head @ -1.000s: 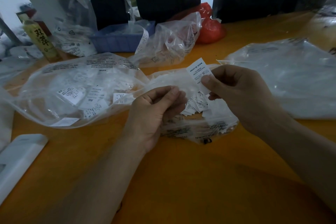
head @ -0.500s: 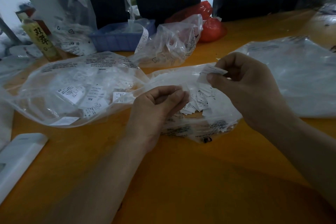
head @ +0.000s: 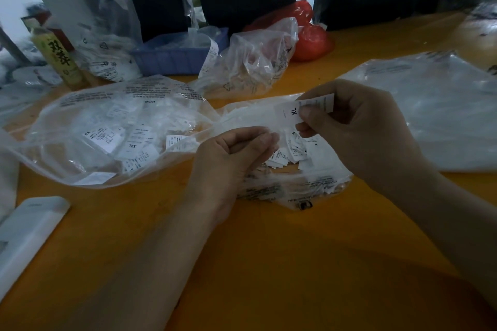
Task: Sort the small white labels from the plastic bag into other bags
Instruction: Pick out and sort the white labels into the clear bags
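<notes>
R hand [head: 363, 129] pinches small white "XL" label [head: 295, 113] in fingers, print up to read size, above crumpled clear plastic source bag [head: 309, 185] on orange worktop [head: 242, 263]. L hand [head: 231, 158] grips bag's mouth w/ curled fingers, prob. keeping it open. Big clear bag w/ sorted labels [head: 107, 126] sits left.

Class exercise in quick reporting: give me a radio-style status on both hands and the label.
Right hand pinches XL label. Left hand grips open bag. Nothing blocking.

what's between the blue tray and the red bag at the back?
In the head view, a crumpled clear bag stands between the blue tray and the red bag, overlapping the latter.
</notes>
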Motion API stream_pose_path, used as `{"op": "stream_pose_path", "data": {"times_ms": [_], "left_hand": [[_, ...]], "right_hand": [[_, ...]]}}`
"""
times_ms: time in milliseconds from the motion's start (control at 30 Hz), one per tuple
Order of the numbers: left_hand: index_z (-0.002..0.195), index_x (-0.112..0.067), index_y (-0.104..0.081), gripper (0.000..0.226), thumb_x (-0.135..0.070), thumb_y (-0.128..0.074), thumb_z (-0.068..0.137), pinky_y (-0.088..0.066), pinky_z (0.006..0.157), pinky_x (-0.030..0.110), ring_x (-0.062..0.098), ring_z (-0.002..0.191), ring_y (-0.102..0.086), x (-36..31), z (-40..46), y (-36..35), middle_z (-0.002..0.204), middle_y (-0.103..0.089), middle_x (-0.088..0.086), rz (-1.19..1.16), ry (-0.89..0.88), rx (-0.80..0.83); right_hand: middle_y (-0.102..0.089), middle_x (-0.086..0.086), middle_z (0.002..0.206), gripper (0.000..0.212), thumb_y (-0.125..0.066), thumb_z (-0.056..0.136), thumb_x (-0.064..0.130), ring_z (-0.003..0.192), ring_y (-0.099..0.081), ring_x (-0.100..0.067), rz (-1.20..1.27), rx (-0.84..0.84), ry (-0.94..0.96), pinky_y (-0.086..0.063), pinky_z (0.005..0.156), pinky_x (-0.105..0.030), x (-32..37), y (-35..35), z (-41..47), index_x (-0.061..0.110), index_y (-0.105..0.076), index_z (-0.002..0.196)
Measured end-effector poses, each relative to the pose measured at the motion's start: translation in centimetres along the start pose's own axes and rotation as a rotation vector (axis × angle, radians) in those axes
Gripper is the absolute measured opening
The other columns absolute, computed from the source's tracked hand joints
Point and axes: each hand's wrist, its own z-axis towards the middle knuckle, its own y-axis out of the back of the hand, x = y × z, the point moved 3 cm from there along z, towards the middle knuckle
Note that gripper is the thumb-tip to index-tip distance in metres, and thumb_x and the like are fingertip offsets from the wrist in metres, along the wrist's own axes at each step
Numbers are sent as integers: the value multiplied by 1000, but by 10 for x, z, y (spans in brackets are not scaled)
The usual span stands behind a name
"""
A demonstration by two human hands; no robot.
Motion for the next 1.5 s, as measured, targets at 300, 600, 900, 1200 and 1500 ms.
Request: {"op": "stream_pose_path", "data": {"times_ms": [300, 600, 900, 1200, 1500], "left_hand": [[88, -15, -85, 38, -32, -91, 54, -62, 86, 24, 26, 103, -79, -1, -2, -1, 104, -81, 17, 10, 14, -9], [97, -11, -82, 48, -33, -92, 56, -62, 88, 26, 27, 103, -78, 0, -2, -3, 105, -81, 17, 47, 21, -3], [95, -16, -85, 41, -35, -94, 59, -61, 89, 26, 26, 104, -78, 1, -2, -2, 105, -81, 15, 77, 29, 19], [90, -22, -84, 33, -40, -88, 63, -61, 70, 23, 22, 95, -79, -2, -2, 0, 100, -82, 10, 105, -20, -40], [96, -23, -80, 35, -42, -85, 67, -55, 69, 13, 14, 89, -79, -4, -1, 2, 96, -83, 2, 211, -132, -99]], "right_hand": [[-74, 13, 86, 15, -69, 96, 19, 82, -73, -2, -132, -4, 81, -61, 74, -30, 0, -3, -2, 31, -68, 103], [-74, 11, 87, 14, -71, 95, 20, 80, -72, -5, -171, -2, 98, -61, 73, -33, -1, -4, -2, 30, -70, 105], [-72, 15, 89, 12, -71, 96, 21, 83, -70, -3, -202, 0, 107, -60, 75, -30, -2, -4, -2, 29, -71, 104], [-65, 21, 88, 12, -69, 97, 17, 80, -65, 1, -317, 73, 57, -46, 68, -5, -3, -7, -2, 26, -74, 103], [-62, 28, 81, 11, -69, 96, 21, 75, -66, 5, -313, 71, 9, -46, 66, -2, -9, -7, -2, 27, -75, 102]]}}
